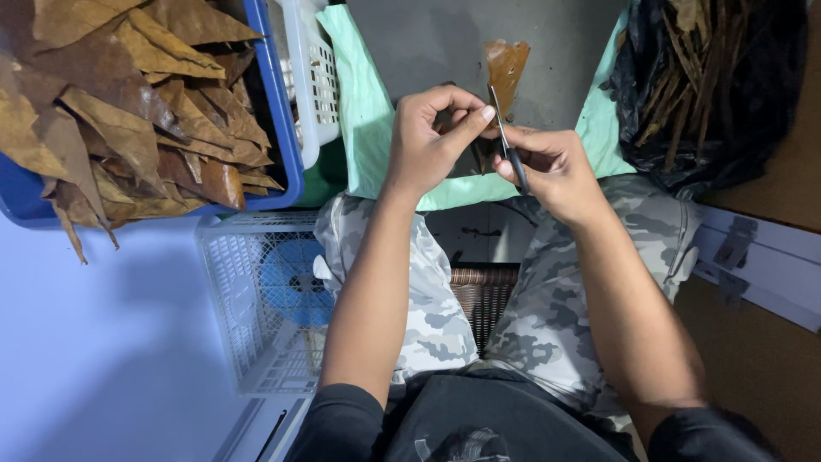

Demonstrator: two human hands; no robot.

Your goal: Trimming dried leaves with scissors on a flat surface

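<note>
My left hand (432,137) and my right hand (552,167) meet in front of me above my lap. Small scissors (506,141) with a thin blade pointing up sit in my right hand. My left hand pinches a brown dried leaf strip (505,68), which hangs down behind my fingers and the blade. The thumb of my left hand touches the blade near its middle. Most of the leaf's lower part is hidden by my hands.
A blue bin (286,128) heaped with brown dried leaves (128,111) stands at the left. White plastic baskets (248,299) sit beside my left knee. A black bag of leaf stems (710,85) lies at the right. A light green sheet (368,120) covers my lap edge.
</note>
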